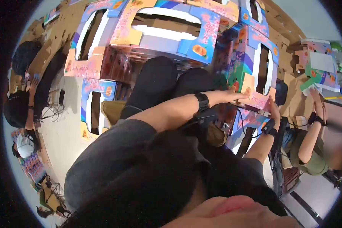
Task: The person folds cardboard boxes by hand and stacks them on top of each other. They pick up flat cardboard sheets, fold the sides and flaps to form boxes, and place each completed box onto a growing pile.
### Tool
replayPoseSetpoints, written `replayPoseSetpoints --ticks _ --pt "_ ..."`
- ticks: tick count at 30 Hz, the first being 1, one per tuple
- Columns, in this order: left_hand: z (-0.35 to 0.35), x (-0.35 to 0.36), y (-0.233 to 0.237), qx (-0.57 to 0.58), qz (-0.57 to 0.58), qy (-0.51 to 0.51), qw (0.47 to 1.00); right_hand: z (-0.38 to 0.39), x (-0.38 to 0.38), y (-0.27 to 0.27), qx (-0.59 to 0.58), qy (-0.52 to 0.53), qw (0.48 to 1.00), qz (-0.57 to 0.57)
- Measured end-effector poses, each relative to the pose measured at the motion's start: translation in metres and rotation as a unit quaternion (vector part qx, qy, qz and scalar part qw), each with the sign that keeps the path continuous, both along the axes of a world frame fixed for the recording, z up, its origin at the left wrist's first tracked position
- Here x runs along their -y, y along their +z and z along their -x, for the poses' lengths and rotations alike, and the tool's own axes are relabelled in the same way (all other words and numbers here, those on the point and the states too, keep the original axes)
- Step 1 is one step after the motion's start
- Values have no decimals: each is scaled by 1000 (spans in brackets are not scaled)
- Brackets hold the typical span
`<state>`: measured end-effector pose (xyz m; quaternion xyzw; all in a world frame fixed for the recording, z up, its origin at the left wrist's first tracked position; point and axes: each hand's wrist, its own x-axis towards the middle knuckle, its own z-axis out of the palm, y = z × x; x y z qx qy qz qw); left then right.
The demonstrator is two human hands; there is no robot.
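A printed cardboard box (249, 57) with pictures of round orange fruit and a long cut-out in its top stands to the right of my knees. My left hand (237, 95) is at its near left corner, fingers stretched along the printed panel. At the near right corner is my right hand (273, 109), its fingers against the panel edge. Together they hold the near end of the box from both sides. A black band is on each wrist. Another printed box (250, 119) lies beneath, partly hidden by my arms.
Several similar boxes surround my legs, including a large one (205, 34) in front and a lower one (98, 89) at left. At right, a co-worker's hand (318, 102) is near a further printed box (319, 57). People work at left. A black cable (243, 123) hangs near my hands.
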<state>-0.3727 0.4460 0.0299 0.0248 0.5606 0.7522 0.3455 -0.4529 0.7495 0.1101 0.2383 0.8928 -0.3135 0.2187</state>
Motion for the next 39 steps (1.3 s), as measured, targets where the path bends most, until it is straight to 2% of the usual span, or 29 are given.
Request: replayPoseSetpoints --ticks 2,3,5,6,8,10,11,14,15,17,18,22,26,28,30,31,34,35,36,38,39 --pt "7 0 -11 4 -10 -100 995 6 5 -14 -104 37 993 -49" --pt "1 6 1 2 8 -81 997 3 13 -17 -151 42 987 -37" --pt "-13 23 40 -4 44 -45 998 18 4 -44 -197 59 968 -144" --pt "-12 22 36 -19 17 -60 998 18 11 -44 -219 67 953 -196" --pt "-7 22 27 -50 -37 -88 994 13 16 -37 -218 42 962 -162" --pt "-11 25 38 -27 -2 -90 996 7 18 -32 -253 42 963 -87" --pt "-14 28 42 -13 16 -91 996 8 16 -23 -204 46 974 -84" --pt "-10 20 24 16 -2 -158 987 -3 23 -12 -205 16 975 -79" --pt "-8 15 16 18 2 -170 985 -4 12 -21 -244 33 962 -118" --pt "-5 3 3 0 38 -160 986 -12 19 -16 -245 33 965 -86" --pt "-5 6 8 -4 33 -166 986 -14 19 -16 -247 34 966 -69" --pt "-5 27 32 -22 18 -186 982 -5 1 -32 -235 42 964 -118" --pt "-11 18 22 20 55 -164 985 2 -14 -47 -209 40 973 -90" --pt "-10 17 21 46 75 -244 966 2 -14 -48 -205 32 973 -98" --pt "-6 16 21 40 85 -273 957 1 -9 -45 -177 13 969 -170" --pt "-7 12 14 24 85 -265 960 -2 -2 -43 -163 3 965 -204" --pt "-9 8 8 25 76 -195 978 -9 18 -34 -184 69 939 -283" --pt "-9 9 8 10 67 -155 986 -14 29 -34 -241 97 921 -291" --pt "-9 13 9 -6 50 -123 991 -17 37 -27 -267 132 914 -276" --pt "-13 30 28 -41 14 -60 997 -38 99 21 -323 198 897 -229" --pt "-19 46 49 -41 -27 -37 998 -40 120 32 -370 253 866 -221"
